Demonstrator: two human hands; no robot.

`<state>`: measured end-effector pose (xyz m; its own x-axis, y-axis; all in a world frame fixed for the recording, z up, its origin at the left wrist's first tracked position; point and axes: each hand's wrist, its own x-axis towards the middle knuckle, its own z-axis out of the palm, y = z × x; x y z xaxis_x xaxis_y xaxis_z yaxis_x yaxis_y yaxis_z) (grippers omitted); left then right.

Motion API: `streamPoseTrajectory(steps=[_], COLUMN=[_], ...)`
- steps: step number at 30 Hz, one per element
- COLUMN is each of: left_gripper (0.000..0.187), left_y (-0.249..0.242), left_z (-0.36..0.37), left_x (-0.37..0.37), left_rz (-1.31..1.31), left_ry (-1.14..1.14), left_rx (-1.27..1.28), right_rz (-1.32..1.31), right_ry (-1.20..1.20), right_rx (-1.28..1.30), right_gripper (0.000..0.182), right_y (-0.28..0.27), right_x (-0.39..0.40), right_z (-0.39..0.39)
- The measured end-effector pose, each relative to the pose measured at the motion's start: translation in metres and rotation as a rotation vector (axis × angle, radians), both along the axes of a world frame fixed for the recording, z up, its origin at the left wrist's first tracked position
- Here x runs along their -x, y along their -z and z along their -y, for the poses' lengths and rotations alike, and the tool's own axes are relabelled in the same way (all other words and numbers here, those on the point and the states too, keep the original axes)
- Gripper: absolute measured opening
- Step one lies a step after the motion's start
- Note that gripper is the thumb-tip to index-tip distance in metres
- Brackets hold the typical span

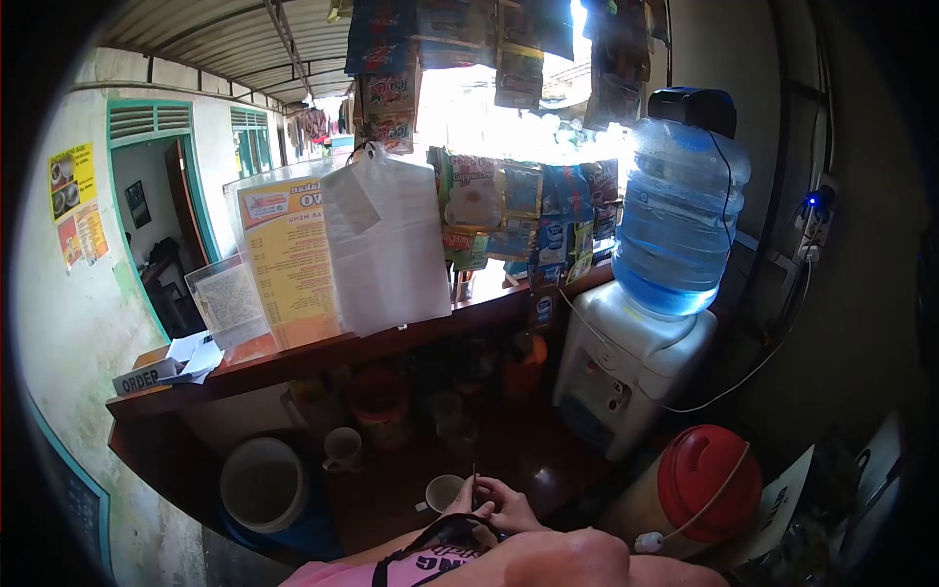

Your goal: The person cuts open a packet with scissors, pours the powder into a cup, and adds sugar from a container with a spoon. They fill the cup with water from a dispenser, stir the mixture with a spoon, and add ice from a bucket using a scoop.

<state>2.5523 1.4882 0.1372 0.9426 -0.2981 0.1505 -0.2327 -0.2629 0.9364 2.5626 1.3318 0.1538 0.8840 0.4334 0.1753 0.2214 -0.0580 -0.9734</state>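
Note:
Both hands are close together at the bottom middle of the head view. My left hand (461,500) is closed around a small thin dark item (475,476), which stands up edge-on between the hands; its kind is too small to make out. Meeting it from the other side, my right hand (508,503) has its fingers pinched at the same item. A light-coloured cup (443,485) with a handle sits on the dark wooden counter (381,499) just beyond my left hand, partly hidden by it.
Another mug (342,447) and a white bucket (262,483) stand left. At right are a water dispenser (626,357) with a blue bottle (675,215) and a red-lidded container (706,479). Drink sachets (479,191), plastic bags (386,235) and a menu (289,259) line the raised shelf.

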Motion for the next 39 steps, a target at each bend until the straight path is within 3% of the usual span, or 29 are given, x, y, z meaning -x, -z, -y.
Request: streamPoseTrajectory(steps=[9,12,14,18,21,27,29,33,39], left_gripper=[0.07,0.075,0.078,0.083,0.083,0.079,0.079,0.078,0.078], left_y=[-0.004,-0.003,0.026,0.016,0.008,-0.018,-0.02,-0.028,0.001], left_z=[-0.001,-0.001,-0.004,-0.003,-0.002,-0.002,-0.001,0.001,-0.002], left_x=[0.003,0.003,-0.005,0.0,0.006,0.014,0.015,0.019,0.012], left_rz=[-0.071,-0.121,-0.113,-0.114,-0.236,-0.132,-0.19,-0.205,-0.103], left_ry=[-0.035,-0.027,-0.024,-0.053,-0.075,-0.108,-0.082,-0.041,-0.083], left_rx=[-0.079,-0.044,0.02,0.025,0.201,0.026,0.172,0.298,0.162], right_rz=[-0.019,0.007,-0.045,-0.014,0.01,0.018,0.003,-0.025,-0.116], right_ry=[0.031,0.049,0.038,0.068,0.06,0.073,0.127,0.146,0.151], right_rx=[0.042,-0.003,-0.017,-0.003,0.016,-0.021,0.021,-0.033,-0.078], right_gripper=[0.062,0.059,0.058,0.054,0.055,0.066,0.068,0.066,0.055], right_y=[-0.004,0.0,0.009,0.005,0.018,0.002,-0.002,0.006,0.017], right_x=[0.003,0.003,0.001,0.004,-0.001,0.006,0.008,0.007,0.006], right_z=[0.002,0.001,0.002,0.002,0.003,0.002,0.004,0.004,0.004])
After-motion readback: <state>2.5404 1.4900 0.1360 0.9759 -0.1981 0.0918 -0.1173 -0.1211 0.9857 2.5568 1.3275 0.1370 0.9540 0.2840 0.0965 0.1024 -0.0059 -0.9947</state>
